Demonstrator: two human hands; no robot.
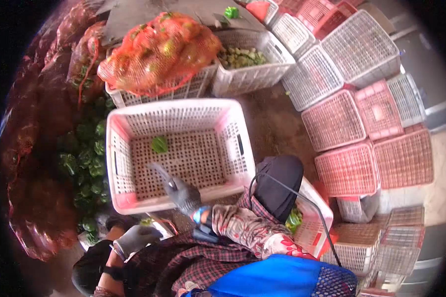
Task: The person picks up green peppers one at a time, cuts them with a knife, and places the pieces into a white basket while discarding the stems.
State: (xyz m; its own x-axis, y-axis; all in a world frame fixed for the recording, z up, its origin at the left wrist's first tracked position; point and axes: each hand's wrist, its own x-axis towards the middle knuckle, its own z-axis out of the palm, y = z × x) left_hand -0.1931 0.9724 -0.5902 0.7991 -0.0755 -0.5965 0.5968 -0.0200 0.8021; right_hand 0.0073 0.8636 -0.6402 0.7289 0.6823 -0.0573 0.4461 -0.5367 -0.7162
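A pale crate with pink corners (115,163) stands before me, one green bell pepper (159,144) on its perforated floor. My right hand (184,197), in a grey glove, is over the near side of this crate. It is closed on what looks like a knife (159,172), whose grey blade points toward the pepper. Low at the left, my gloved left hand (136,239) hovers by my lap with its fingers stretched out; I see nothing in them. Loose green bell peppers (86,158) are heaped left of the crate.
A full red mesh sack (161,54) rests on a crate behind. Beside it, another crate (252,78) holds small green pieces. Stacked pink and white crates (334,121) fill the right. Filled sacks (39,198) line the left. A crate (309,232) with greens sits by my knee.
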